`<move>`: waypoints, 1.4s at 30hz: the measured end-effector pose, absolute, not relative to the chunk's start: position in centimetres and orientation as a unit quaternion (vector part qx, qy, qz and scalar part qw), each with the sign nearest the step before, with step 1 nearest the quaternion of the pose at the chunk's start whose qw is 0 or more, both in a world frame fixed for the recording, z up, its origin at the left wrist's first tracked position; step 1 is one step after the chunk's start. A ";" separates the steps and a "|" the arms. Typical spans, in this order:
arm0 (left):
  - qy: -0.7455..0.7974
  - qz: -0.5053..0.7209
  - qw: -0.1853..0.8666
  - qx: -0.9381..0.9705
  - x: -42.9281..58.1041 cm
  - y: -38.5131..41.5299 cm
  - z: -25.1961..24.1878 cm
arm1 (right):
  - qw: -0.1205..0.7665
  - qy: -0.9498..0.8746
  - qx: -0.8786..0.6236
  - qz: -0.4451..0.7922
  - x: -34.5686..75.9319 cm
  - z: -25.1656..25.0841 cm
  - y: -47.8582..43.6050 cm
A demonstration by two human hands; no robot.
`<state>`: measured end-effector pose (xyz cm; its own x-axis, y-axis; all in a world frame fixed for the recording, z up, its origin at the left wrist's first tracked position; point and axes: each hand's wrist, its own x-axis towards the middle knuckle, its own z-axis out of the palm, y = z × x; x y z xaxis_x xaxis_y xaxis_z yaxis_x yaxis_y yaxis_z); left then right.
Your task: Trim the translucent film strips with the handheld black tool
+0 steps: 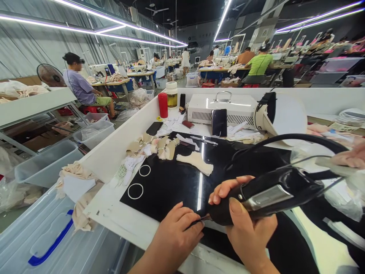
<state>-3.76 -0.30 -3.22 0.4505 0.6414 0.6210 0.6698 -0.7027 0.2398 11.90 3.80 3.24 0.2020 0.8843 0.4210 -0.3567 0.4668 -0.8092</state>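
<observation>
My right hand (248, 224) is wrapped round a black corded hand tool (265, 198) with a silver metal plate on its side. The tool's thin tip points left and down, close to my left fingers. My left hand (179, 228) has its thumb and fingers pressed together by that tip, over the front edge of a glossy black panel (173, 182); what lies between them is too small to make out. Farther back on the panel is a cream fabric piece (195, 161). Two white rings (135, 191) show at its left.
Another person's hand (352, 154) is at the right edge, beside the tool's cable (299, 137). Behind the panel stand a white vented box (222, 108), a phone (219, 122) and a red cylinder (163, 105). Beige scraps (167, 147) lie left; lidded plastic bins (51, 232) stand below.
</observation>
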 end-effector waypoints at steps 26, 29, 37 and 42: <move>-0.380 -0.326 -0.044 -0.865 -4.5 -0.2 -2.7 | 0.698 -0.500 -0.333 0.389 15.8 4.4 3.2; -0.353 -0.317 -0.089 -0.876 -4.2 0.4 -2.3 | 0.700 -0.491 -0.358 0.375 17.2 5.3 3.1; -0.281 -0.184 -0.231 -0.913 -3.1 5.7 0.2 | 0.749 -0.461 -0.342 0.331 17.5 4.5 3.4; -0.232 -0.099 -0.307 -0.918 -2.6 8.2 0.6 | 0.755 -0.454 -0.335 0.334 16.9 4.1 3.6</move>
<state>-2.59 8.17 0.58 0.8726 0.4870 0.0386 0.3658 -0.7037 0.6090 16.94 3.57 4.08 0.3653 0.8081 0.4620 -0.2008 0.5530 -0.8086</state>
